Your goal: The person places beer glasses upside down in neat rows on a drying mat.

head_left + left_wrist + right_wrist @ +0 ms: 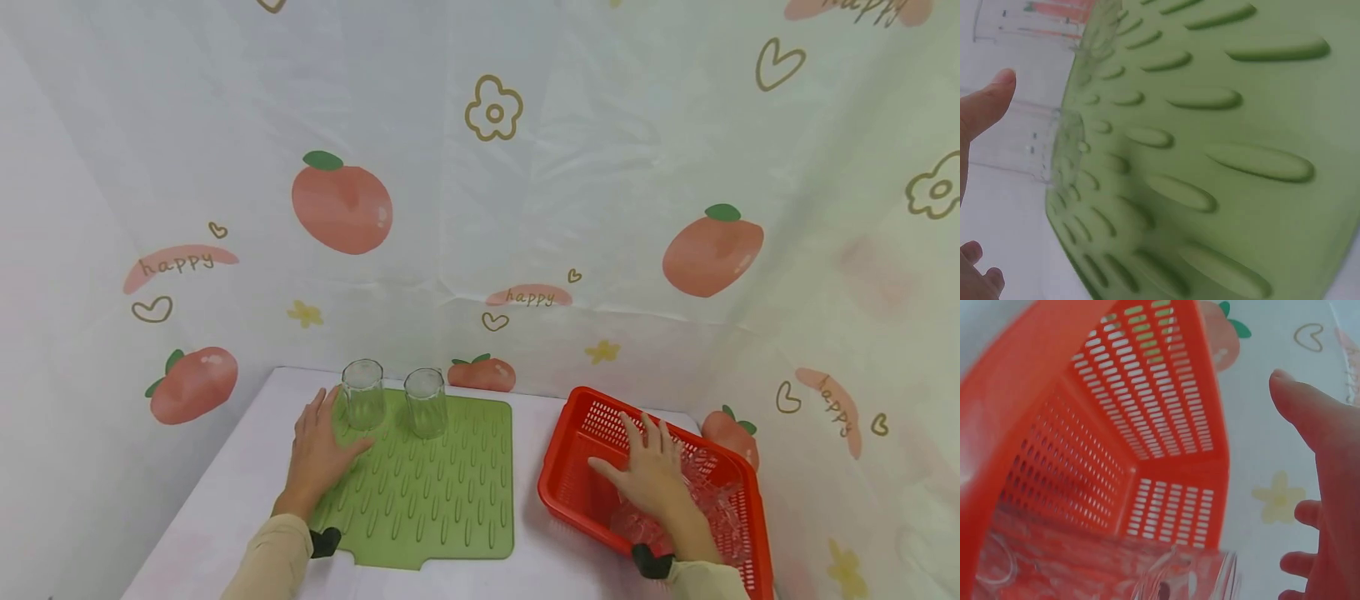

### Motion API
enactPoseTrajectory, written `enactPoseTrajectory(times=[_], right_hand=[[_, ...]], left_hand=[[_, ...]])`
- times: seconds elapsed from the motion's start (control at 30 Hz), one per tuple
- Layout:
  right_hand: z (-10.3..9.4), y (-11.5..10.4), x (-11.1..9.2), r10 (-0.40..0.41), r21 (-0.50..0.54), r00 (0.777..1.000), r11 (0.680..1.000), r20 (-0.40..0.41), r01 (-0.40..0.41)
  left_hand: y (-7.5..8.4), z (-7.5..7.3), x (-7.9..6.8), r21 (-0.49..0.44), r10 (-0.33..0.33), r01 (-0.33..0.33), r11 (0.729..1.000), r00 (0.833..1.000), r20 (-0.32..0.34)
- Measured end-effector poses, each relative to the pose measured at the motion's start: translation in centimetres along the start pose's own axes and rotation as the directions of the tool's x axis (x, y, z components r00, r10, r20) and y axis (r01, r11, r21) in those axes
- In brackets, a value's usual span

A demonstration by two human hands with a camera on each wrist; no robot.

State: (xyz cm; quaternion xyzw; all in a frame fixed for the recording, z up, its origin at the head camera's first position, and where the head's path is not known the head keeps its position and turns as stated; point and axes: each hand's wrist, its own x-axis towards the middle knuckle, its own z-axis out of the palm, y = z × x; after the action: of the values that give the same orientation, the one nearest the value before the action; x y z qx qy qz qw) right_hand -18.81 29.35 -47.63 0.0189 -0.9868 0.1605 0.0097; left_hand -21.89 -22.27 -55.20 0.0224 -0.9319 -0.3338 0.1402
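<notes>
Two clear drinking glasses stand at the back left of a green ridged drying mat (450, 492): the left glass (363, 400) at the corner, the right glass (426, 408) beside it. My left hand (318, 454) is over the mat's left edge, just in front of the left glass, thumb spread from the fingers and nothing held. Over the red perforated basket (555, 475) hovers my right hand (648, 467), fingers spread and holding nothing. Several clear glasses (1085, 562) lie in the basket beneath it, partly hidden by the hand and forearm.
Mat and basket sit side by side on a white-covered table (232, 483), with a strip of cloth between them. A white curtain (570, 192) printed with red fruit hangs directly behind the table and along its sides.
</notes>
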Motion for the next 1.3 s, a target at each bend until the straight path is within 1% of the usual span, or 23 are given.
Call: enactPoseTrajectory(times=[0.07, 0.23, 0.33, 0.47, 0.7, 0.87, 0.97, 1.07, 1.17, 1.3], right_hand=[[0.0, 0.4, 0.1, 0.009, -0.006, 1.0, 1.0, 0.007, -0.009], [0.1, 1.4, 0.2, 0.026, -0.043, 0.999, 0.999, 0.02, -0.025], [0.1, 1.8, 0.3, 0.036, -0.046, 0.999, 0.998, 0.025, -0.035], [0.0, 2.3, 0.2, 0.049, -0.045, 0.998, 0.998, 0.028, -0.048], [0.0, 2.8, -0.2, 0.062, -0.051, 0.997, 0.997, 0.054, -0.059], [-0.1, 3.0, -0.5, 0.071, -0.06, 0.994, 0.996, 0.08, -0.066], [-0.1, 3.2, -0.6, 0.069, -0.071, 0.994, 0.995, 0.087, -0.063], [-0.1, 3.3, -0.8, 0.062, -0.08, 0.995, 0.995, 0.085, -0.055], [-0.3, 3.2, -1.2, 0.065, -0.086, 0.994, 0.995, 0.089, -0.058], [-0.4, 3.1, -1.5, 0.079, -0.083, 0.992, 0.994, 0.097, -0.071]], left_hand=[[-0.5, 0.2, -0.2, 0.002, -0.007, 0.007, 1.0, 1.0, 0.006], [-1.8, 0.7, -1.0, 0.011, -0.053, 0.052, 0.999, 0.997, 0.055], [-2.6, 1.0, -1.5, 0.014, -0.081, 0.08, 0.997, 0.992, 0.096], [-3.5, 1.3, -2.1, 0.013, -0.099, 0.099, 0.995, 0.985, 0.14], [-4.5, 2.0, -2.9, 0.069, -0.09, 0.078, 0.995, 0.979, 0.182], [-5.0, 2.2, -3.1, 0.075, -0.086, 0.072, 0.995, 0.975, 0.203], [-5.1, 2.3, -3.1, 0.084, -0.102, 0.084, 0.993, 0.967, 0.234], [-5.2, 2.4, -3.1, 0.106, -0.117, 0.091, 0.99, 0.953, 0.278], [-5.3, 2.4, -3.1, 0.131, -0.119, 0.083, 0.988, 0.946, 0.303], [-5.3, 2.4, -3.2, 0.15, -0.107, 0.064, 0.987, 0.948, 0.298]])
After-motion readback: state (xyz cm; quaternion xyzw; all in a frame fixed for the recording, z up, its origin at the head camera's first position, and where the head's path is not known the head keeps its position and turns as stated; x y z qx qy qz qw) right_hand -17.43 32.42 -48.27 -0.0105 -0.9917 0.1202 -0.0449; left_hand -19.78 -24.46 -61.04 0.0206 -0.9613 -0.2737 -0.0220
